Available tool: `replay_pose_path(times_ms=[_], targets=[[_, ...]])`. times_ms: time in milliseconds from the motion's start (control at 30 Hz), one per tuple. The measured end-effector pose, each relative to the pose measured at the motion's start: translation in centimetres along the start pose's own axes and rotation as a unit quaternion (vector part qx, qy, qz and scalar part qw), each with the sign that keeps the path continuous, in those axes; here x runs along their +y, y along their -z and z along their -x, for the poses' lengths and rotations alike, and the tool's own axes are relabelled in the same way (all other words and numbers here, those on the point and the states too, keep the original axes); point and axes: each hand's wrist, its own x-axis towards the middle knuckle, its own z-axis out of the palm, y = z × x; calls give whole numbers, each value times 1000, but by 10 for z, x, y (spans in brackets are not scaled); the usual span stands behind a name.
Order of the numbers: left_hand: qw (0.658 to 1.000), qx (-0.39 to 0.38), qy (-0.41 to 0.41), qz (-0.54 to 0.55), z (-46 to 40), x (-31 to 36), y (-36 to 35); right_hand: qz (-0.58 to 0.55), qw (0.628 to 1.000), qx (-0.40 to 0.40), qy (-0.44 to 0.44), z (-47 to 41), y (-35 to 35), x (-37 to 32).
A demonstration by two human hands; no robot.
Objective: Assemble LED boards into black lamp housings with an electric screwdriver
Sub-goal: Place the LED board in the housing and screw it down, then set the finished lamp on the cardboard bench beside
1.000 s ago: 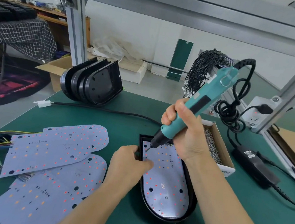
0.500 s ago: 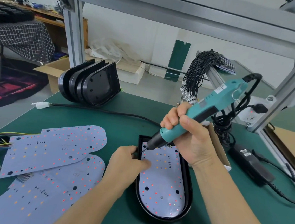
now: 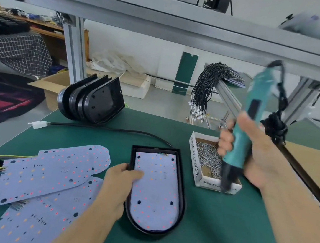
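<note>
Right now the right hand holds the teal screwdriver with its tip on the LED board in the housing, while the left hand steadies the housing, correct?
Not quite. In the head view the right hand holds the teal screwdriver over the screw box, not on the LED board. The left hand does steady the housing.

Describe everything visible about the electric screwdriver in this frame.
The electric screwdriver has a teal, plastic-looking body with a dark panel, a black nose and bit, and a black coiled cord at its top. Motion-blurred, it stands near upright, top tilted right, gripped by the right hand, its bit pointing down over the cardboard screw box.
</note>
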Motion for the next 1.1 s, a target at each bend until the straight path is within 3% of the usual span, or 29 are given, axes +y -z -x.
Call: replay_pose_path(times_ms=[67,167,333,467,533,667,700,733,800,833,900,967,1033,1100], targets=[[997,39,-4,61,-3,8,11,159,984,36,-69,16,14,1],[987,75,-31,136,-6,24,27,375,914,50,-146,40,24,20],[980,50,-80,178,-1,49,30,502,845,-4,-182,66,14,64],[977,24,-118,175,9,59,14,681,714,35,-158,70,4,90],[978,18,-126,165,14,60,6,732,666,47,-136,69,-3,92],[980,2,-131,153,22,64,-13,821,563,-4,-99,66,-7,88],[979,1,-137,151,24,64,-17,792,603,-10,-94,65,-5,81],[978,0,-145,149,27,65,-21,714,694,0,-91,62,-3,72],[977,2,-156,145,30,65,-30,413,904,66,-85,61,-7,53],[977,1,-158,141,32,63,-36,252,962,70,-78,60,-10,46],[977,-6,-159,139,38,58,-48,70,995,30,-71,59,-17,40],[973,-60,-136,177,42,51,-57,41,997,31,-50,60,-26,40],[951,-194,-35,240,42,50,-59,37,996,80,-32,57,-28,36],[902,-311,92,284,33,48,-54,4,995,96,-38,55,-25,27]])
